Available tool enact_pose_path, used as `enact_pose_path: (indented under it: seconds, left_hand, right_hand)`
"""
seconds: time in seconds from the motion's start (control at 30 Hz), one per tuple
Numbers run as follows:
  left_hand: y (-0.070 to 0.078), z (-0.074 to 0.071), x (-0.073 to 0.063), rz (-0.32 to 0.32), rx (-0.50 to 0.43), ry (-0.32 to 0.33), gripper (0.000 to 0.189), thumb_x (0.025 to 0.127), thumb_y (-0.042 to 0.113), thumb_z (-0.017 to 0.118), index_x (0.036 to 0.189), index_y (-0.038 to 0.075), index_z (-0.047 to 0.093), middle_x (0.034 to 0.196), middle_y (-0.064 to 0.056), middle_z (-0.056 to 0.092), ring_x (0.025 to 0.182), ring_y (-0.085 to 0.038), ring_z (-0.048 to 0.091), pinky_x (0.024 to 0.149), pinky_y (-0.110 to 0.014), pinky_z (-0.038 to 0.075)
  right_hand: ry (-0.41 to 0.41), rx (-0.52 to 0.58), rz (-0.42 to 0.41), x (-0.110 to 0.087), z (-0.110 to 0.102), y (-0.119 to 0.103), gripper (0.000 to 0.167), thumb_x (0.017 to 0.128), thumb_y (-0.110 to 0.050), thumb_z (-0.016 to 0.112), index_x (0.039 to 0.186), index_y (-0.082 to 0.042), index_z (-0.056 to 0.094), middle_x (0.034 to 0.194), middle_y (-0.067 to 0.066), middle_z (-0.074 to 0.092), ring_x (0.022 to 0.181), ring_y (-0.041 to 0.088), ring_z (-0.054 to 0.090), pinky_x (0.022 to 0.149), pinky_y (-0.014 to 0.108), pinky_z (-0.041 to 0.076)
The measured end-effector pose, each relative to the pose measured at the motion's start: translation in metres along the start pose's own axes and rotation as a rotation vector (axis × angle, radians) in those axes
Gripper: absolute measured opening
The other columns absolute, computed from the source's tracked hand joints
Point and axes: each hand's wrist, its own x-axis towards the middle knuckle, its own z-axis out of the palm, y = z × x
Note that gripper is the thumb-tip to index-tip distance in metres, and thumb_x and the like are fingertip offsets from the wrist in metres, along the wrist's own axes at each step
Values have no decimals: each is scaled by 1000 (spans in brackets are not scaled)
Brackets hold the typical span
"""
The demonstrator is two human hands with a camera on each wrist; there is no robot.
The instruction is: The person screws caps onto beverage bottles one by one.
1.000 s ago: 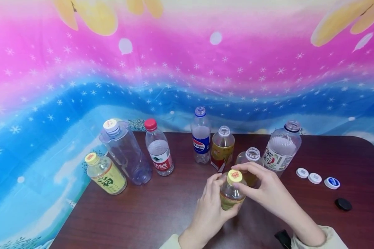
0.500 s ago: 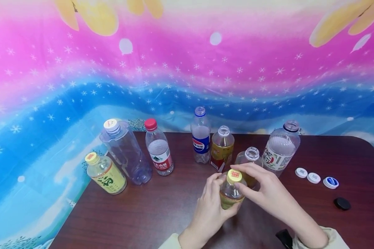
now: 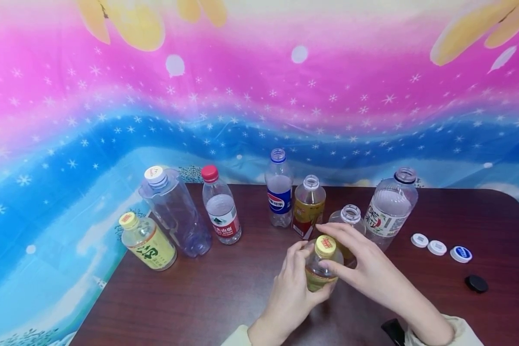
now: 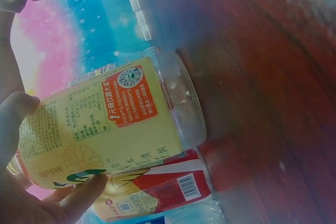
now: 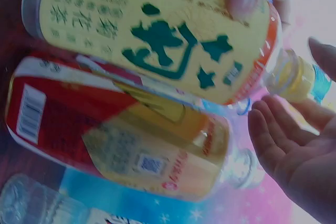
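My left hand (image 3: pixel 291 286) grips a yellow-labelled tea bottle (image 5: pixel 152 35) round its body. The bottle's yellow cap (image 3: pixel 326 245) is on, and its base appears just above the table in the left wrist view. My right hand (image 3: pixel 363 262) is spread around the cap, with thumb and fingers loosely bent. In the right wrist view, the thumb stands apart from the cap (image 5: pixel 302 80), while the fingers lie beside the neck. Behind the hands stand a capless bottle (image 3: pixel 351 216), partly hidden by the right hand, and a capless red-and-gold bottle (image 3: pixel 308 211).
A capless Pepsi bottle (image 3: pixel 278 199) and a large capless bottle (image 3: pixel 391 206) stand at the back. Capped ones stand left: red-capped (image 3: pixel 222 216), tall clear (image 3: pixel 177 216), yellow-labelled (image 3: pixel 151 245). White caps (image 3: pixel 437 247) and a black cap (image 3: pixel 476 283) lie right.
My right thumb and fingers have spread away from the yellow cap, which they pinched before. My left hand and the bottle stay in place.
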Motion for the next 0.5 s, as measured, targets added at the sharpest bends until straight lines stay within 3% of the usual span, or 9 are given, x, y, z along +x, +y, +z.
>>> enact_pose_path:
  seconds: [0.17, 0.4, 0.5]
  left_hand:
    - [0, 0, 0, 11, 14, 13, 66, 71, 35, 82, 119, 9, 44, 126, -9, 51, 103, -20, 63, 66, -32, 58]
    - [0, 0, 1, -7, -16, -11, 66, 72, 33, 82, 120, 10, 43, 126, -8, 50, 103, -21, 63, 66, -33, 58]
    - [1, 0, 1, -12, -22, -18, 65, 72, 32, 82, 120, 10, 43, 126, -8, 50, 103, -21, 63, 67, -33, 58]
  right_hand:
    - [-34, 17, -31, 1, -4, 2, 46, 76, -3, 75, 119, -14, 65, 117, 0, 65, 103, 12, 61, 83, 22, 51]
    - [-47, 33, 115, 3, -6, -1, 38, 75, -9, 78, 111, -18, 67, 111, -3, 67, 97, 8, 60, 80, 30, 52]
    - [-38, 32, 141, 4, -6, -1, 35, 75, -14, 80, 108, -19, 67, 107, -4, 67, 92, 5, 57, 76, 29, 52]
